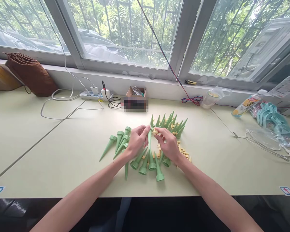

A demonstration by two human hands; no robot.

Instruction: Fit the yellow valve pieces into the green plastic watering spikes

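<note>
My left hand [137, 140] is closed round a green plastic cone spike [149, 151], which stands nearly upright over the pale green table [62, 161]. My right hand [168, 144] pinches a small yellow plug [155, 131] against the spike's upper part. Several green spikes [145, 164] lie under my hands with wide ends toward me. More green spikes [118, 141] lie to the left, and another bunch [172, 124] lies behind my right hand. Small yellow plugs [183, 153] are scattered to the right of my right hand.
A power strip [91, 94] with white cables and a small cardboard box [135, 93] sit by the window sill. A brown bag [31, 74] is at the far left. Bagged turquoise clips [273, 119], a tape roll [211, 98] and wires lie at the right.
</note>
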